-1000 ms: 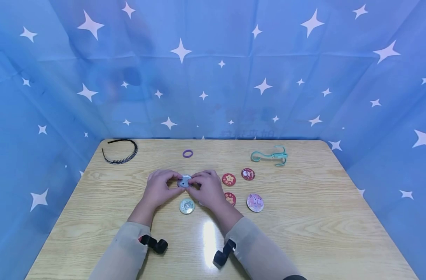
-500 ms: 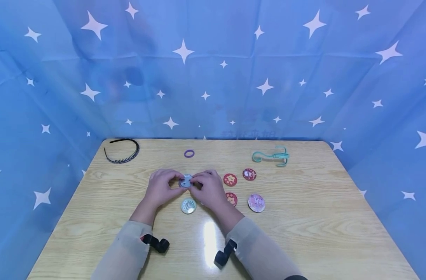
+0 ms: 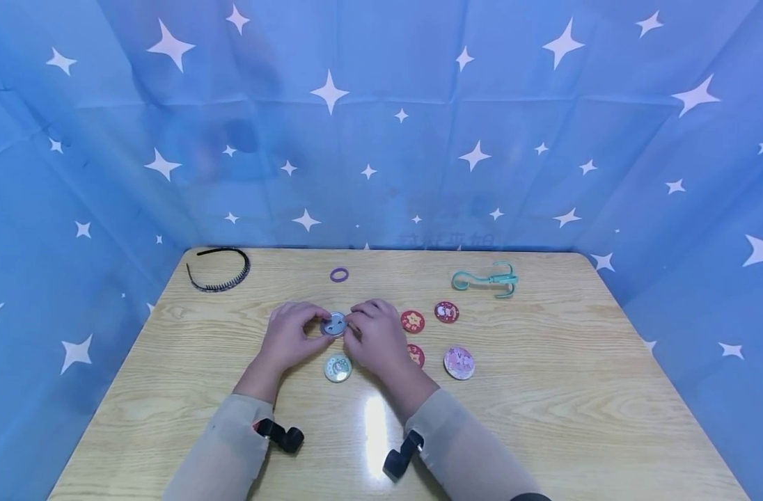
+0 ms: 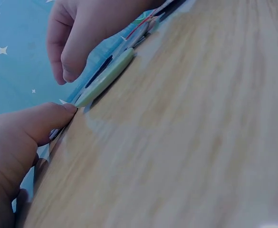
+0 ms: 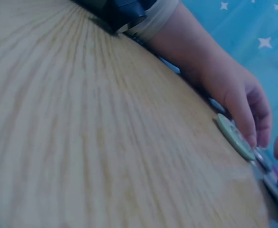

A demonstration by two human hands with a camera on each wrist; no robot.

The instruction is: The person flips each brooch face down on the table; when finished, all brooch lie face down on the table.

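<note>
A round button badge (image 3: pixel 334 324) lies face down in the head view, its silver back and pin parts up. My left hand (image 3: pixel 289 334) holds it at its left edge between thumb and finger. Close to its right edge is my right hand (image 3: pixel 376 339), fingers loosely bent. In the left wrist view that right hand (image 4: pixel 89 35) hangs over the table, with nothing visible in its fingers. Just in front of the held badge is a pale green badge (image 3: pixel 337 369). To the right lie a red star badge (image 3: pixel 413 321) and a second red badge (image 3: pixel 415 353), partly behind my right hand.
On the wooden table (image 3: pixel 544 417), a dark red badge (image 3: pixel 446 312) and a pink badge (image 3: pixel 459 363) lie further right. A black toothed headband (image 3: pixel 231 282), a purple ring (image 3: pixel 339 275) and a teal hook (image 3: pixel 491 279) line the back. Behind hangs a starry blue curtain (image 3: pixel 381 139).
My right fingers have drawn back from the badge's surface to its right edge. The badge's back has turned slightly, while my left hand keeps its hold. The head view has shifted a little.
</note>
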